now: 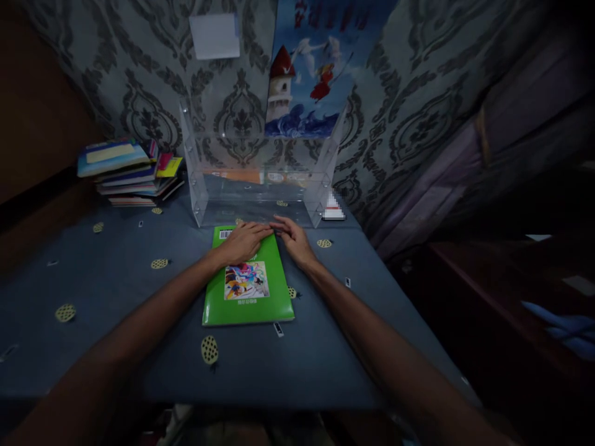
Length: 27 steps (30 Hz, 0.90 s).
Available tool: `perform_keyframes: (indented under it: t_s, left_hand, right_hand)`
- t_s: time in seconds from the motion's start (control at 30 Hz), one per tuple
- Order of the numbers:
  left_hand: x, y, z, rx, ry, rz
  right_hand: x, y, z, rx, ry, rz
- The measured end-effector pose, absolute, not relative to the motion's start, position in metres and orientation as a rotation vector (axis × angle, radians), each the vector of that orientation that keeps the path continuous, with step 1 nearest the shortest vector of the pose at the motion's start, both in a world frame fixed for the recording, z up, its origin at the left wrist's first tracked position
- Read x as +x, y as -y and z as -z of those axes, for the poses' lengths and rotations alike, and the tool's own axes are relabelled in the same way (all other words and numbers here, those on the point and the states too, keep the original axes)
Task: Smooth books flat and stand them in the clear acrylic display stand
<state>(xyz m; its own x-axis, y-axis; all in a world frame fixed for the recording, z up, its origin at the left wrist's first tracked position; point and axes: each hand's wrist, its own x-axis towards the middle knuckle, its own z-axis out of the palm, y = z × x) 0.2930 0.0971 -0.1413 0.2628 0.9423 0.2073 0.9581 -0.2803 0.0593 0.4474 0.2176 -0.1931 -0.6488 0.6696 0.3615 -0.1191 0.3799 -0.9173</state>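
A green book (274,306) with a colourful picture on its cover lies flat on the table. Its barcode is at the far left corner, and the cover print looks upside down from here. My left hand (242,241) rests flat on the upper part of the cover, fingers stretched to the right. Beside the book's far right corner is my right hand (294,238), fingers extended and apart, its tips close to those of the left. Just beyond both hands stands a clear acrylic rack (260,155) with upright side panels.
At the back left is an uneven stack of books (127,176). The table (106,279) has a blue-grey cloth with pineapple prints. A poster (307,74) hangs on the patterned wall behind the rack. A purple curtain (446,173) drapes at the right, past the table's edge.
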Motion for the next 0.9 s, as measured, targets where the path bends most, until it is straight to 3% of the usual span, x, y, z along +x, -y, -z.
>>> perform_keyframes:
  t_s: [0.27,0.57,0.9]
  left_hand:
    - [0.3,-0.093,0.138,-2.491,1.726,0.331]
    - [0.331,-0.026,0.138,-2.839,1.489,0.618]
    - [0.338,-0.016,0.135,-2.828,1.515,0.68]
  right_hand:
    - [0.448,-0.216,0.195,-0.491,2.016,-1.155]
    - [0.446,-0.217,0.195,-0.458,2.011,-1.145]
    - [0.449,-0.213,0.188,-0.519,2.078,-1.001]
